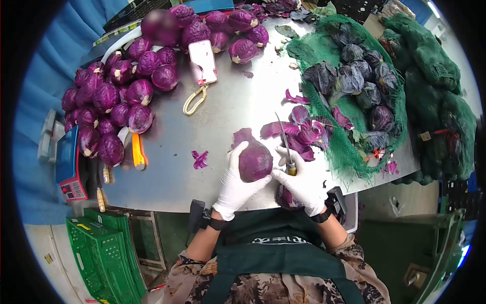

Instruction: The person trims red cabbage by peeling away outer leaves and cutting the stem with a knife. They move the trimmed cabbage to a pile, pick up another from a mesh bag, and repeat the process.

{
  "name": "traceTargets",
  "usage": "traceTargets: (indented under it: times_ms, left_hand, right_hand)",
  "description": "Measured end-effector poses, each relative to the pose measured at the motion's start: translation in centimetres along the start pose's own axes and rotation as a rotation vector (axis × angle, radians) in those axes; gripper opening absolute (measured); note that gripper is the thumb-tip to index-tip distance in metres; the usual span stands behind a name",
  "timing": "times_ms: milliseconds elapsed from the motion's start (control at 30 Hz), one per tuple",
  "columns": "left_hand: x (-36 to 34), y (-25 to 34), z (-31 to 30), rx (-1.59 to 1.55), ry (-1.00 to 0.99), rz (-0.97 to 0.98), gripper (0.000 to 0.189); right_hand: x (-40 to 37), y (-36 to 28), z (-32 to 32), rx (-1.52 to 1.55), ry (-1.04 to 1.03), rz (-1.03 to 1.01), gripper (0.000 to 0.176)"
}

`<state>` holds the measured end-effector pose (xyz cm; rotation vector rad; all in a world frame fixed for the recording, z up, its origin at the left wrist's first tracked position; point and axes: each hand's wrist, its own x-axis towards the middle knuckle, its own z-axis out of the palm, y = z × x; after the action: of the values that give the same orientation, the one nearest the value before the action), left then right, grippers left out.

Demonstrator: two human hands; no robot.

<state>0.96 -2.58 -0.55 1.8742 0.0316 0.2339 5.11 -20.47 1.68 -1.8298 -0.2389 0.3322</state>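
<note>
My left hand [239, 182], in a white glove, is wrapped round a red cabbage [255, 161] from its left and lower side. One outer leaf sticks up at the cabbage's upper left. Just right of it, my gloved right hand [298, 177] grips a knife [291, 168] by its yellowish handle, the thin blade pointing up and away from me. The right fingertips are close to the cabbage's right side. Loose purple leaves [304, 130] lie heaped beyond the blade. Below my right hand, more purple leaf [287, 196] shows at the table edge, partly hidden by the hand.
Trimmed red cabbages [119, 114] are piled at left and along the back. A phone [203, 62] with a strap lies mid-table. To the right, a green net bag [324, 45] holds untrimmed cabbages. An orange-handled tool [137, 151], a scale [71, 167] and green crates [101, 253] are at left.
</note>
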Motion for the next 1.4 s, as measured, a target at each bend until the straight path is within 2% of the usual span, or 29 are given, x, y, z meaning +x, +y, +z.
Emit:
traceTargets:
  times_ms: [33,67,100,133,167,233,300,467,600,667,700,767,867,900,933,967,1000,1033,1067,1100,1133,1167,1200,1233,1333,1367,1400]
  left_hand:
    - [0.0,-0.1,0.5,0.182,0.103,0.088,0.089]
    - [0.0,-0.1,0.8,0.177,0.094,0.086,0.089]
    - [-0.1,-0.1,1.0,0.268,0.097,0.072,0.089]
    - [-0.2,-0.2,1.3,0.359,0.1,0.06,0.089]
    - [-0.3,-0.5,1.7,0.337,0.105,0.0,0.089]
    - [-0.5,-1.1,2.1,0.364,0.115,0.019,0.089]
    - [-0.7,-1.4,2.1,0.398,0.131,0.029,0.089]
    - [-0.6,-1.1,1.6,0.543,0.005,0.095,0.098]
    - [-0.6,-1.1,1.0,0.524,-0.041,0.128,0.095]
    - [-0.6,-1.3,0.9,0.374,-0.089,0.065,0.083]
    - [-0.6,-1.5,0.9,0.376,-0.091,0.068,0.083]
    - [-0.6,-1.8,0.7,0.33,-0.098,0.091,0.073]
    - [-0.6,-2.6,0.5,0.32,-0.083,0.174,0.072]
    - [-0.6,-2.9,0.6,0.324,-0.079,0.174,0.072]
    - [-0.7,-3.3,0.7,0.075,-0.037,0.074,0.07]
    - [-0.6,-3.3,0.6,-0.175,0.006,-0.024,0.069]
    - [-0.3,-3.3,0.0,-0.25,0.056,-0.092,0.066]
    - [-0.2,-3.0,-0.3,-0.557,0.075,-0.214,0.064]
    - [-0.2,-2.6,-0.8,-0.862,0.096,-0.331,0.063]
    - [-0.2,-2.5,-1.4,-0.854,0.112,-0.323,0.063]
    - [-0.2,-2.5,-1.9,-1.035,0.068,-0.37,0.066]
    - [-0.2,-2.5,-2.3,-1.216,0.018,-0.414,0.069]
    - [-0.2,-2.6,-2.5,-1.21,0.025,-0.405,0.069]
    - [-0.3,-2.7,-2.5,-1.25,-0.008,-0.405,0.072]
    - [-0.7,-2.6,-1.8,-1.246,-0.044,-0.397,0.082]
    - [-0.8,-2.5,-1.4,-1.164,-0.063,-0.315,0.086]
    - [-0.7,-2.0,-1.2,-1.083,-0.082,-0.237,0.09]
  right_hand:
    - [0.0,-1.0,0.1,-0.011,-0.021,0.049,0.06]
    - [0.0,-1.4,0.3,-0.022,-0.04,0.098,0.058]
    - [0.3,-0.6,1.0,-0.082,-0.002,0.0,0.051]
    - [0.7,-0.1,1.4,-0.082,0.007,0.007,0.051]
    - [1.0,0.3,1.7,-0.117,0.018,-0.032,0.049]
    - [1.2,0.2,2.0,-0.144,0.033,-0.088,0.041]
    - [1.2,0.2,1.8,-0.15,0.02,-0.078,0.04]
    - [1.6,0.2,1.2,-0.129,-0.008,-0.031,0.039]
    - [1.6,0.4,1.2,-0.143,-0.002,-0.062,0.038]
    - [1.6,0.5,1.2,-0.142,0.003,-0.067,0.036]
    - [1.6,0.7,1.2,-0.127,0.011,-0.099,0.035]
    - [1.6,1.2,1.3,-0.112,0.023,-0.132,0.033]
    - [1.4,1.3,1.6,-0.038,0.055,-0.205,0.032]
    - [1.1,0.9,1.3,0.086,0.004,-0.05,0.032]
    - [0.9,0.5,0.9,0.21,-0.047,0.103,0.033]
    - [0.8,0.2,0.5,0.274,-0.049,0.168,0.032]
    - [0.7,-0.1,0.0,0.336,-0.054,0.233,0.032]
    - [0.6,-0.4,-0.3,0.444,-0.008,0.223,0.03]
    - [0.8,0.1,-1.6,0.327,0.031,0.27,0.027]
    - [1.5,0.8,-2.9,0.017,0.08,0.162,0.028]
    - [2.2,1.7,-3.6,-0.29,0.134,0.05,0.03]
    - [2.7,2.1,-3.5,-0.391,0.271,-0.18,0.035]
    - [3.0,2.4,-3.2,-0.487,0.413,-0.413,0.042]
    - [2.3,2.3,-3.4,-0.431,0.346,-0.258,0.048]
    - [0.9,0.5,-2.2,-0.058,0.075,-0.135,0.051]
    - [0.4,-0.6,-1.7,-0.017,0.015,-0.162,0.052]
    - [0.1,-1.6,-1.5,-0.147,-0.001,-0.268,0.056]
